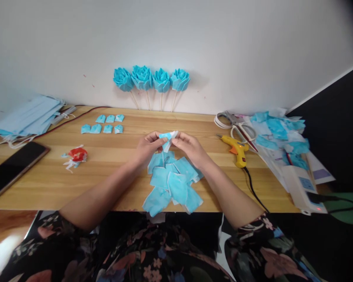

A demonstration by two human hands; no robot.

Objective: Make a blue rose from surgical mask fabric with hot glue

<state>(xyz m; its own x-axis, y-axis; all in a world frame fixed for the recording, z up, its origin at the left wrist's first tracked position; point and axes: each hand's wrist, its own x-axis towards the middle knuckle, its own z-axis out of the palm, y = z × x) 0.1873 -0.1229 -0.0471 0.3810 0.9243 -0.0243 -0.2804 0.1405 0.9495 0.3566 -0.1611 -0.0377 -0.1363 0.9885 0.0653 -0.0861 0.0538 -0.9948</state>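
Between my two hands is a small piece of blue and white mask fabric (167, 138), partly folded. My left hand (149, 148) pinches its left side, and my right hand (190, 145) pinches its right corner. Just below my hands lies a loose pile of cut blue fabric pieces (176, 184), overlapping one another. To the left, several small folded blue petals (107, 129) are laid out in two rows. Against the wall lean several blue fabric flowers (161, 80) on thin sticks.
A yellow glue gun (237, 150) lies at right, near scissors (242, 131) and a tape roll (222, 120). Fabric scraps (278, 127) and a power strip (304, 190) sit farther right. At left are face masks (31, 115), a phone (13, 168) and a red scrap (78, 154).
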